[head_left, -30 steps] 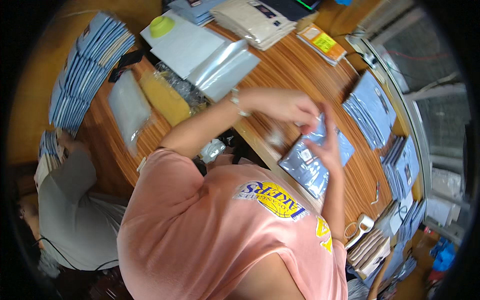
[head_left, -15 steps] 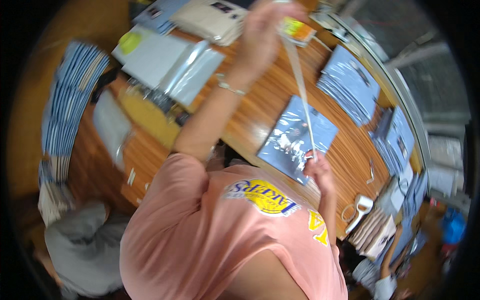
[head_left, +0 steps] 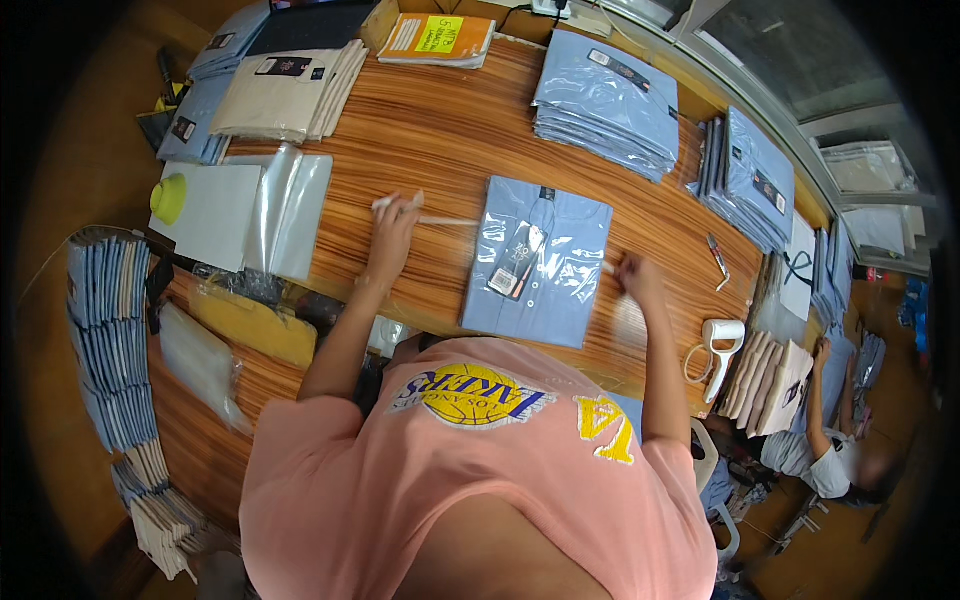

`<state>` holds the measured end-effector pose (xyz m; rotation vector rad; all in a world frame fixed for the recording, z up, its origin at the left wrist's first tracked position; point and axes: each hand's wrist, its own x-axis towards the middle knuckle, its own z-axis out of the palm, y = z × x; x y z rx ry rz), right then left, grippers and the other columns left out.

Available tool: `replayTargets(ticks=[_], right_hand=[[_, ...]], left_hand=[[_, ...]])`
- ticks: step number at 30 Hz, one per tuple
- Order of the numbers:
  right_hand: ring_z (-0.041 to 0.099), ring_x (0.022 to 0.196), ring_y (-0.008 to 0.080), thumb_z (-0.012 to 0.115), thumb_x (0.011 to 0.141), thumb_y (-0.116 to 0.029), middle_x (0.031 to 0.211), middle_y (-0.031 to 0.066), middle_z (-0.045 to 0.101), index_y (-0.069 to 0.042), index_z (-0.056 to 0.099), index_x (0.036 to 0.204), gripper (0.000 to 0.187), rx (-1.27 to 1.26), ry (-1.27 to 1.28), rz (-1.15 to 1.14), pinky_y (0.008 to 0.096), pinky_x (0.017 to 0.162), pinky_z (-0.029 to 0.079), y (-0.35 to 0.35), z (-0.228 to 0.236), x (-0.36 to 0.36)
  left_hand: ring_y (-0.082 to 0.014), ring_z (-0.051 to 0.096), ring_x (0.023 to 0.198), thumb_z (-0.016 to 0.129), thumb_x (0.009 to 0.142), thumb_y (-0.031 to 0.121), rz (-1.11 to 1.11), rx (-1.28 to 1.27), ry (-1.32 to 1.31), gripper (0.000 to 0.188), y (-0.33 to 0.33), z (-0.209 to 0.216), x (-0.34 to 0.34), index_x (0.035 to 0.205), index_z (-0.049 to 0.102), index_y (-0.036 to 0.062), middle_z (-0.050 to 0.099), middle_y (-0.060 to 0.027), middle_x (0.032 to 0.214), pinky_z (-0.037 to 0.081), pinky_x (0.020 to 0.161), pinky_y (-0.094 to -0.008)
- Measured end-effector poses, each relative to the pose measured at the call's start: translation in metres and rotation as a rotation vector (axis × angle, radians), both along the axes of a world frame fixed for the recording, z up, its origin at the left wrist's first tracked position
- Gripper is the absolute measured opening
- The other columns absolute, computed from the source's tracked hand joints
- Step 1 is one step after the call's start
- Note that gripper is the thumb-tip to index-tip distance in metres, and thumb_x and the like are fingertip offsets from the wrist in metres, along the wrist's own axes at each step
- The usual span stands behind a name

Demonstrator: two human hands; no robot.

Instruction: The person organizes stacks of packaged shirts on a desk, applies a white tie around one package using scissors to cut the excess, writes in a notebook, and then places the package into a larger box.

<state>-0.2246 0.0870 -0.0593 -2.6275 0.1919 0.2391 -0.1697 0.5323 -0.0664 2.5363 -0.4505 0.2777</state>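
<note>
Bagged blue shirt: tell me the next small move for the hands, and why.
Probably lay the thin white strip aside on the table. The left hand pinches it beside the bagged blue shirt, and it looks free of the bag, while the right hand rests at the bag's right edge.

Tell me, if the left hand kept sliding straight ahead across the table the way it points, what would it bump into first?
Likely nothing soon: the left hand points over bare wooden table. Farther on lies the orange-and-yellow booklet at the far edge, though the fisheye bend makes the line uncertain.
</note>
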Motion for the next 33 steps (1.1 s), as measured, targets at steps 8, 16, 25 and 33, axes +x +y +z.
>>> replayTargets(ticks=[8, 16, 25, 33], right_hand=[[0.058, 0.073, 0.0301, 0.066, 0.073, -0.016, 0.081, 0.0176, 0.060, -0.006, 0.064, 0.083, 0.014, -0.016, -0.201, 0.052, 0.0350, 0.065, 0.045, 0.007, 0.039, 0.008], [0.058, 0.089, 0.0269, 0.071, 0.068, -0.043, 0.096, 0.0178, 0.062, 0.002, 0.060, 0.101, 0.057, 0.284, -0.617, -0.791, 0.0358, 0.081, 0.043, -0.053, 0.019, 0.194], [0.054, 0.101, 0.0300, 0.060, 0.077, -0.051, 0.109, 0.0146, 0.057, -0.004, 0.054, 0.109, 0.058, 1.405, -0.638, -0.976, 0.0448, 0.083, 0.043, -0.068, 0.009, 0.154], [0.046, 0.107, 0.0299, 0.057, 0.082, -0.029, 0.125, 0.0107, 0.044, -0.010, 0.042, 0.120, 0.045, 1.773, -0.397, -1.117, 0.0537, 0.085, 0.037, -0.033, 0.008, 0.161]], left_hand=[[-0.0343, 0.040, 0.107, 0.055, 0.084, 0.020, 0.178, 0.154, 0.130, 0.023, -0.026, 0.072, -0.016, 0.101, 0.058, 0.0047, 0.045, -0.0133, 0.116, 0.035, 0.090, -0.0439], [-0.0397, 0.013, 0.131, 0.055, 0.082, 0.039, -0.382, 0.125, 0.108, 0.061, -0.117, 0.029, -0.022, 0.135, 0.034, 0.0177, 0.014, -0.0175, 0.144, 0.012, 0.104, -0.0530], [-0.0373, 0.018, 0.130, 0.047, 0.087, 0.040, 0.008, -0.260, 0.130, 0.064, -0.063, 0.043, -0.033, 0.137, 0.024, 0.0062, 0.018, -0.0213, 0.141, 0.014, 0.105, -0.0494], [-0.0272, 0.037, 0.121, 0.051, 0.088, 0.016, -0.036, -0.508, 0.298, 0.054, -0.065, 0.056, -0.050, 0.133, 0.027, -0.0014, 0.036, -0.0188, 0.132, 0.028, 0.101, -0.0357]])
